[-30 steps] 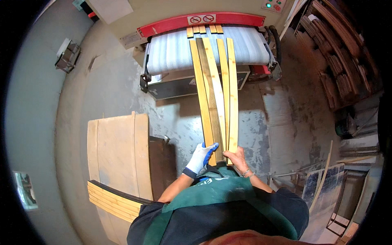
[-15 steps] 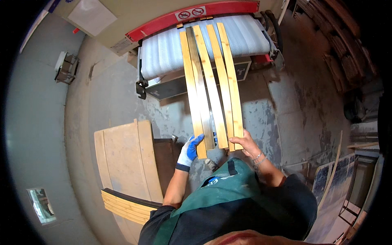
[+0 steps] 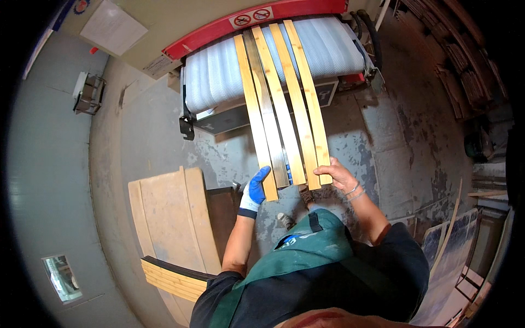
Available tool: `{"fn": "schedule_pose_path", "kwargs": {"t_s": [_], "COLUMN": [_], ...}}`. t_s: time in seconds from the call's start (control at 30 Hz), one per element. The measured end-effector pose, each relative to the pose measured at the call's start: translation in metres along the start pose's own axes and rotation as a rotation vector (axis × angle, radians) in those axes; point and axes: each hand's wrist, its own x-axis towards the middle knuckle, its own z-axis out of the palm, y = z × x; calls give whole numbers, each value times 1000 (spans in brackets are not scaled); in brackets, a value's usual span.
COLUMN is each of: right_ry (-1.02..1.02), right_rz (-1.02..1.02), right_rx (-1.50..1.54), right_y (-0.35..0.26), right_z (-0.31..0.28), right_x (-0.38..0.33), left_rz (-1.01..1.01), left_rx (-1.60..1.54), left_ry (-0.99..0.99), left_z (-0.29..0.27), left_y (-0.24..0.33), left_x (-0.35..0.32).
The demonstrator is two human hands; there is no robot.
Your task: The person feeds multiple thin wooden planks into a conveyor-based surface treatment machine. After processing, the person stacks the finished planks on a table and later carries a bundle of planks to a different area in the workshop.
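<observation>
Several long, narrow wooden slats (image 3: pixel 280 98) reach from my hands to the conveyor belt (image 3: pixel 210 71) of a machine, spread slightly like a fan. One slat, second from the left, is dark grey (image 3: pixel 269 117); the others are pale yellow wood. My left hand (image 3: pixel 256 187), in a blue and white glove, grips the near ends from the left side, its thumb on top of the leftmost slat. My bare right hand (image 3: pixel 337 175) closes on the rightmost slats, thumb on top. Fingers of both hands are partly hidden under the wood. The far ends lie on the belt below a red bar.
The red bar (image 3: pixel 213 35) crosses the machine above the belt. At left, a wooden board (image 3: pixel 164 213) bears a stack of slats (image 3: pixel 172 279) with a dark top. Brown stacked pieces (image 3: pixel 459 54) stand far right. A thin strip (image 3: pixel 445 229) leans on a panel at right.
Both hands have moved forward with the slats, whose far ends now sit farther over the belt, close to the red bar. The slats on the right have spread apart slightly.
</observation>
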Motion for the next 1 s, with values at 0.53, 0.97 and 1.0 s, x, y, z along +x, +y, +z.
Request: {"fn": "schedule_pose_path", "kwargs": {"t_s": [0.53, 0.97, 1.0], "right_ry": [-318, 290, 361], "right_rz": [50, -3, 61], "right_rx": [214, 404, 496], "right_y": [-56, -26, -7], "right_z": [-16, -108, -119], "right_x": [67, 132, 139], "left_rz": [-38, 267, 305], "left_rx": [-113, -37, -55], "left_ry": [-184, 14, 39], "left_z": [19, -4, -13], "left_y": [54, 48, 36], "left_x": [56, -1, -20]}}
